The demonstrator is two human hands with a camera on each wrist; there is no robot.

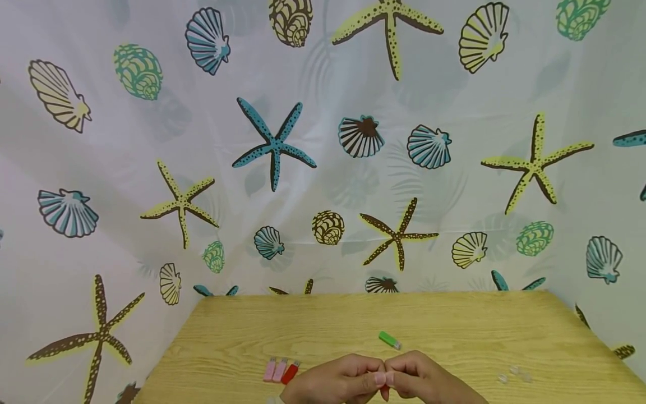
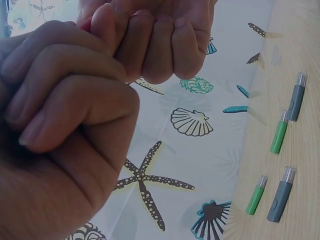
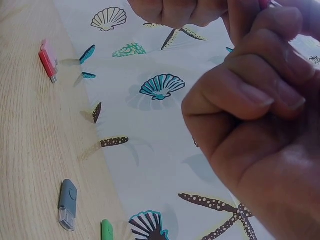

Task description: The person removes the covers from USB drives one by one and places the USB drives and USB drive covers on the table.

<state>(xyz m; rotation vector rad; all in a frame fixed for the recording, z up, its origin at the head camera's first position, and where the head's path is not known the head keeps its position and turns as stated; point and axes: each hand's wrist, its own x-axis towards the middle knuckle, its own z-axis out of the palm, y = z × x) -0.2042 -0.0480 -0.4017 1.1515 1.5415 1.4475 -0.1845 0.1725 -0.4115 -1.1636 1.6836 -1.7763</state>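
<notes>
My left hand [image 1: 335, 381] and right hand [image 1: 429, 379] meet at the front of the table, fingers curled and thumb tips together. Between them they pinch a small red USB stick [image 3: 264, 4], almost wholly hidden by the fingers. A bit of red and a shiny end show in the right wrist view; whether a cap is on it I cannot tell. Beside my left hand lie two pink USB sticks [image 1: 275, 370] and another red USB stick [image 1: 290, 372], metal plugs pointing away. Beyond the hands is a green USB stick [image 1: 390, 340].
Several small clear caps [image 1: 515, 375] lie on the wooden table [image 1: 242, 320] at the right. The left wrist view shows grey USB sticks [image 2: 280, 195] and green ones [image 2: 256, 196] with clear ends. A curtain [image 1: 323, 84] printed with shells and starfish surrounds the table's back and sides.
</notes>
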